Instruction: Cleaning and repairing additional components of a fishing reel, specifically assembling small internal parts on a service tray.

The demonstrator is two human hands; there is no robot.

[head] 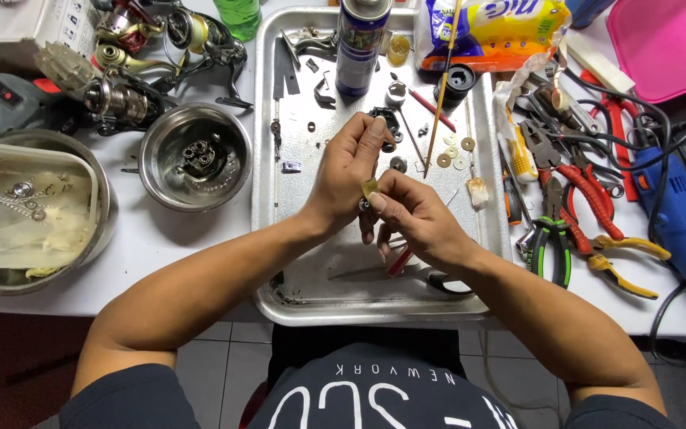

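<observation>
Head view: the left hand (348,175) and right hand (410,216) meet over the dented metal tray (295,278), pinching a small brass-coloured part (369,187) between them, mostly hidden by fingertips. A blue spray can (361,44) and yellow-blue bag (495,32) are cut off at the top edge. The tray lies on a white table (176,246) above a tiled floor.

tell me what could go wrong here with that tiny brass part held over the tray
The small brass part, pinched between the left hand and right hand, could slip and vanish among the loose washers on the metal tray. A moving forearm might also knock the upright spray can onto those parts.
</observation>
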